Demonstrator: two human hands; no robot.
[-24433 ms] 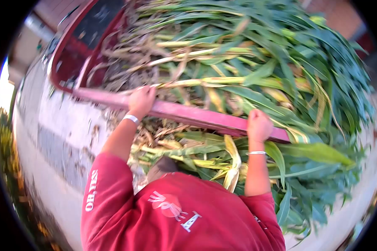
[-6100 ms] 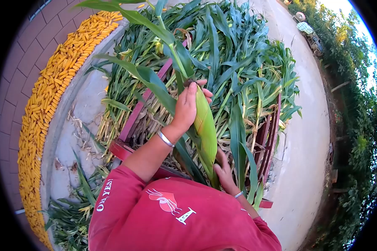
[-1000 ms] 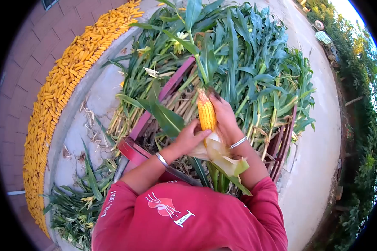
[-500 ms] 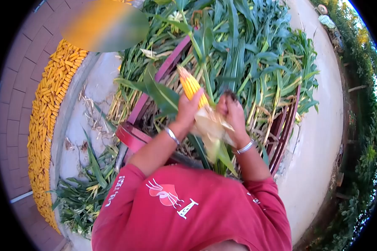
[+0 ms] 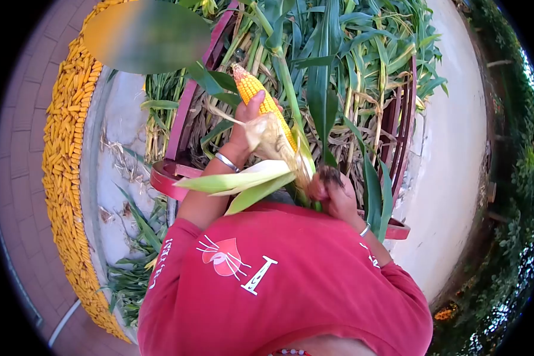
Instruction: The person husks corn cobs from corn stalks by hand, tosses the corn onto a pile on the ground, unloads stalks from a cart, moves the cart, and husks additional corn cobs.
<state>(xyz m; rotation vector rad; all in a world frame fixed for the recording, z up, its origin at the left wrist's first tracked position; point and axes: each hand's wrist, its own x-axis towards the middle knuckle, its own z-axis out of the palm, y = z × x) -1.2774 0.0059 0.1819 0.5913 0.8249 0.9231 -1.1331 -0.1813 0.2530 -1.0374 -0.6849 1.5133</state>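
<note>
A yellow ear of corn stands tilted in front of my chest, its kernels bare from the reddish tip downwards. My left hand is closed around it, thumb across the kernels. Peeled husk hangs from its lower part, pale and light green leaves spreading left. Lower right, my right hand is a fist near the base of the ear, gripping the husk with a dark brown tuft of silk sticking out above the fingers. Part of the ear's base is hidden by husk.
Green corn stalks fill a cart with a red metal frame ahead of me. On the left, a long heap of husked corn ears runs beside brick paving. A concrete path and hedge lie right.
My right hand has pulled down toward my body, and the husk has peeled down, baring more kernels. The left hand has shifted slightly up and left with the ear.
</note>
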